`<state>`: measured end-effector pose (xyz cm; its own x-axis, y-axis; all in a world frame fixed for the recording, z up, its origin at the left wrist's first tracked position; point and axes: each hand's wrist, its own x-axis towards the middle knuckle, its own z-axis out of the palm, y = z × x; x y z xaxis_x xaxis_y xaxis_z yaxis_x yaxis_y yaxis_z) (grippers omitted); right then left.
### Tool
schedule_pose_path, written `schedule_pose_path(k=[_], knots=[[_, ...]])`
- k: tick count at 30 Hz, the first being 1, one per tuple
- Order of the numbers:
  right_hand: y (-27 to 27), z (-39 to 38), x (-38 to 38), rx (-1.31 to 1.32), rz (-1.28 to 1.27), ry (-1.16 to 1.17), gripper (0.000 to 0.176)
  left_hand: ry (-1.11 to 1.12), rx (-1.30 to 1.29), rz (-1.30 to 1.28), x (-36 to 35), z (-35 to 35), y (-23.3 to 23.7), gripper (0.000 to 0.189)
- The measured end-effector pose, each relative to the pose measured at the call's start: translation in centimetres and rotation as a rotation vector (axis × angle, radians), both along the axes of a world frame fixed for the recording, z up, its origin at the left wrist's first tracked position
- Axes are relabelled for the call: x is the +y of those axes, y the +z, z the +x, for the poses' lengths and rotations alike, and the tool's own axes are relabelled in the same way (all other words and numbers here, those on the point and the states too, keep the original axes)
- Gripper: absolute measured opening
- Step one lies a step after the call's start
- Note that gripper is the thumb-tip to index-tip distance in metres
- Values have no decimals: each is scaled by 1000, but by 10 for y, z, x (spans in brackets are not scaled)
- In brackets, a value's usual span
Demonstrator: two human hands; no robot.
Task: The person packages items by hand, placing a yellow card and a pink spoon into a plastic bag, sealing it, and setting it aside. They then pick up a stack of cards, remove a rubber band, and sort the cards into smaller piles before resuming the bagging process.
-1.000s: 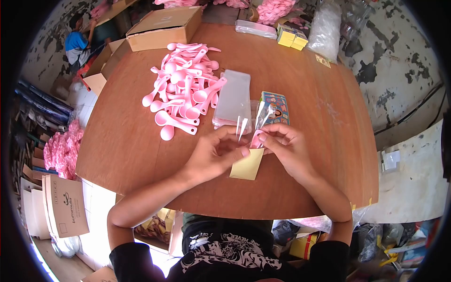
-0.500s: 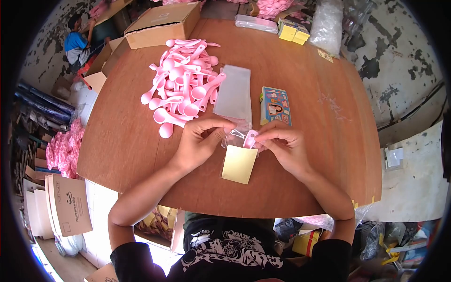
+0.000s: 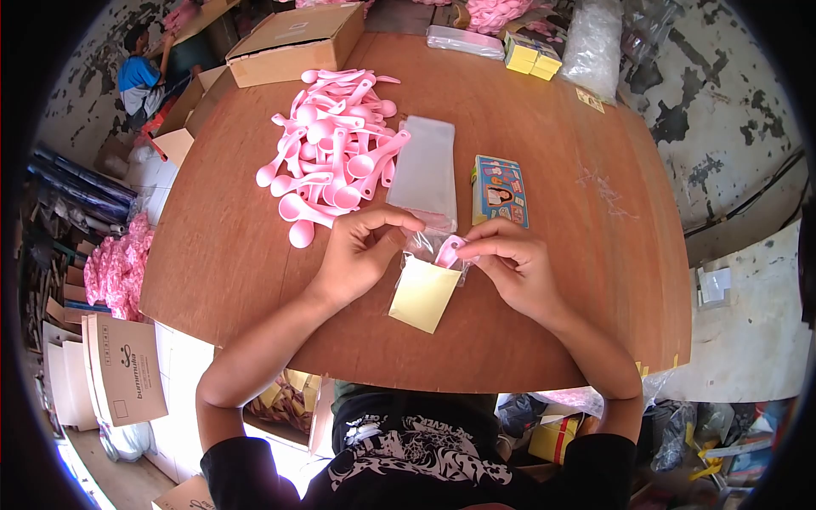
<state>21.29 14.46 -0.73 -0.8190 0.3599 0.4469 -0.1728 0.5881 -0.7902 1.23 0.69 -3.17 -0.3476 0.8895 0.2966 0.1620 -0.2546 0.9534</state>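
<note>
My left hand [image 3: 361,252] pinches the edge of a clear plastic bag [image 3: 419,246]. Inside the bag lies a plain yellow card [image 3: 424,295], held above the table near its front. My right hand [image 3: 511,259] grips the handle end of a pink measuring spoon [image 3: 448,252] at the bag's mouth; the spoon's bowl is hidden behind the card. Beyond my hands lies a stack of flat clear bags [image 3: 424,170]. To its left is a heap of pink measuring spoons [image 3: 338,153], and to its right a stack of blue printed cards [image 3: 501,192].
A closed cardboard box [image 3: 296,47] stands at the table's far left. Yellow card stacks [image 3: 532,58], a packet of clear bags [image 3: 465,42] and a large plastic roll [image 3: 592,51] line the far edge. A person [image 3: 138,81] sits in the far left background.
The bag and yellow card have tilted, with the card's lower end swinging slightly left. The spoon leans more now, and both hands stay in nearly the same place.
</note>
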Motion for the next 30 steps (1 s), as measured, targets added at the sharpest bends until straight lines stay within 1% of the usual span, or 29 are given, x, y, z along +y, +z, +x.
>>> schedule_pose_path(k=[4,6,7,9,10,12,13,15,16,18,19,21,22,23,24,25,26,27,28,29,30], knots=[[0,1,-1,5,18,6,24,-40,-58,0,-3,-1,5,20],[2,3,-4,-23,6,6,23,-76,-150,6,-4,-2,8,15],[3,3,-5,-23,6,6,23,-76,-150,6,-4,0,7,15],[4,2,-9,-15,-70,5,18,-25,-119,-7,-2,5,6,11],[3,0,-13,-16,-69,5,18,-25,-120,-7,-1,6,5,11],[-1,-7,-21,106,-241,-1,13,0,-142,14,1,6,2,13],[-2,-8,-21,106,-241,-2,13,-1,-143,14,1,5,0,13],[-5,-8,-20,77,-92,-61,15,-22,-141,55,2,4,-2,23],[-5,-8,-21,78,-91,-62,15,-23,-140,56,2,4,-1,23],[-4,-7,-23,87,-99,-91,15,-24,-234,56,1,5,3,40],[-6,-8,-22,88,-99,-90,15,-23,-232,57,0,6,6,40],[-11,-9,-21,161,-142,-67,17,-216,-95,25,0,8,13,54],[-8,-7,-20,160,-137,-62,17,-239,-172,-57,1,9,12,57],[-2,-4,-19,183,-68,-94,17,-233,-172,-51,1,9,13,57],[7,1,-18,206,-1,-122,18,-265,-172,-108,1,7,14,56],[22,15,-17,232,175,-236,18,-295,-172,-165,-1,5,14,55],[47,34,-20,261,352,-345,19,-267,-124,-110,1,2,6,54],[84,58,-40,274,545,-486,19,-246,-125,-105,0,0,9,54],[81,135,-54,232,-73,-462,14,-241,-44,-138,-3,-2,13,55],[102,146,-72,430,227,-467,15,-237,34,-176,-5,-3,18,56],[133,142,-96,658,650,-365,18,-242,11,-189,-6,-1,26,57]])
